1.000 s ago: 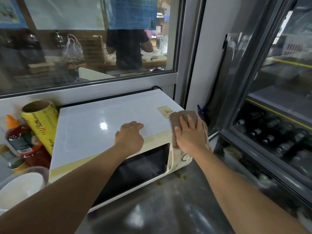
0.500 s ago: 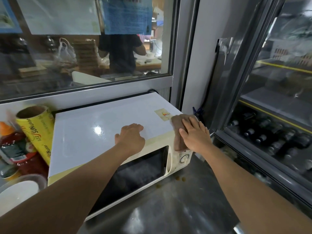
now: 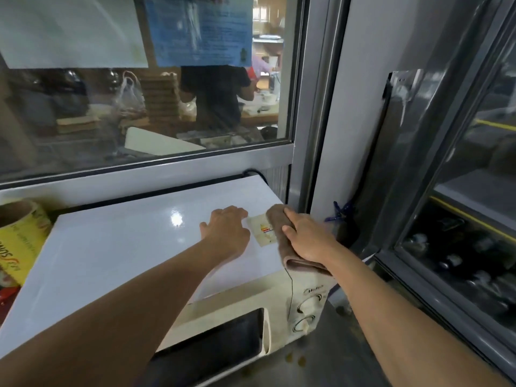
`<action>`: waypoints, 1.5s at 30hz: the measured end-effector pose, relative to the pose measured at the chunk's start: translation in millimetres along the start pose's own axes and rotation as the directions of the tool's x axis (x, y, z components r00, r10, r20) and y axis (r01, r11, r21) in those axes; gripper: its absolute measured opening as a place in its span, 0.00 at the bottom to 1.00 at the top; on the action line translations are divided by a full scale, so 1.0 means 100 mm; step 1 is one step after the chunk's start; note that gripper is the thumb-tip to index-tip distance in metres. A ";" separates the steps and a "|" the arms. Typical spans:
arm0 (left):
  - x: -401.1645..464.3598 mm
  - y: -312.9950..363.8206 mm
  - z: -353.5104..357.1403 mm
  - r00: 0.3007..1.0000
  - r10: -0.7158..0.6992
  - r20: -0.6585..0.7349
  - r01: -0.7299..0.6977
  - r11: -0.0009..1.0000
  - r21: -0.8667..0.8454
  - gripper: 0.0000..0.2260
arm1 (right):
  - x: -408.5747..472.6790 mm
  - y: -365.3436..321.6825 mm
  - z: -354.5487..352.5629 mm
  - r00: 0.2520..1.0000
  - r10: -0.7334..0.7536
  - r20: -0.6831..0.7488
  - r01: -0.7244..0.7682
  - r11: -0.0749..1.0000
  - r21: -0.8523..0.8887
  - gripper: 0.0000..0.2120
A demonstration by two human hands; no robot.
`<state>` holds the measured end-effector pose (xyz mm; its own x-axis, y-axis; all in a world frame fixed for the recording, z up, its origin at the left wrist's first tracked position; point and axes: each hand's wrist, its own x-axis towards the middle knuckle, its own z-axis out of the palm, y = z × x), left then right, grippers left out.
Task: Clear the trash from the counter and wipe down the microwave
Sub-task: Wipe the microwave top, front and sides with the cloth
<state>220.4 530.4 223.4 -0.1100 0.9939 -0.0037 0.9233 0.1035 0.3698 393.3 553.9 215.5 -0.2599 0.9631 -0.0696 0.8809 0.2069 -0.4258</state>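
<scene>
Right now the microwave (image 3: 145,247) fills the lower centre of the frame, its white top facing up and its dark door and two knobs (image 3: 305,312) at the lower middle. Both hands lie on its top, right of centre. The right hand (image 3: 310,241) presses a brown cloth (image 3: 279,233) flat against the top's right edge, fingers straight over the cloth; the cloth's near end folds over the front corner, and a thin thread hangs from it down past the knobs. The cloth covers part of a small sticker (image 3: 261,230). The left hand (image 3: 226,230) rests just left of that sticker, palm down, fingers loosely bent with their tips on the surface, holding nothing. A yellow roll (image 3: 21,241) stands at the left edge of the frame, touching or just beside the microwave's side. Crumbs (image 3: 296,358) lie on the steel counter (image 3: 335,364) below the knobs. A glass-door fridge (image 3: 460,219) with bottles takes up the right side.
</scene>
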 end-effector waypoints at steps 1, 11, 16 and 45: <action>0.08 0.01 0.01 1.000 -0.001 -0.002 0.001 1.000 0.002 0.21 | 0.10 0.01 0.00 1.000 -0.020 0.011 0.020 1.000 0.021 0.25; 0.76 0.11 0.00 0.999 -0.049 0.008 0.048 0.998 0.032 0.26 | 1.00 -0.04 -0.01 0.982 -0.183 0.055 0.168 0.965 0.203 0.24; 0.95 0.07 -0.01 0.998 -0.046 0.042 0.043 0.997 0.071 0.25 | 1.33 -0.09 -0.02 0.974 -0.219 0.062 0.199 0.951 0.235 0.24; 0.48 0.09 0.09 0.999 0.019 0.027 -0.021 0.996 0.085 0.23 | 0.77 0.19 -0.09 0.971 -0.177 0.158 0.075 0.862 0.501 0.25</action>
<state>226.3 579.2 218.2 -0.0828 0.9963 -0.0220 0.9534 0.0856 0.2892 393.2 633.4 210.3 -0.4707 0.8719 -0.1348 0.5415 0.1649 -0.8243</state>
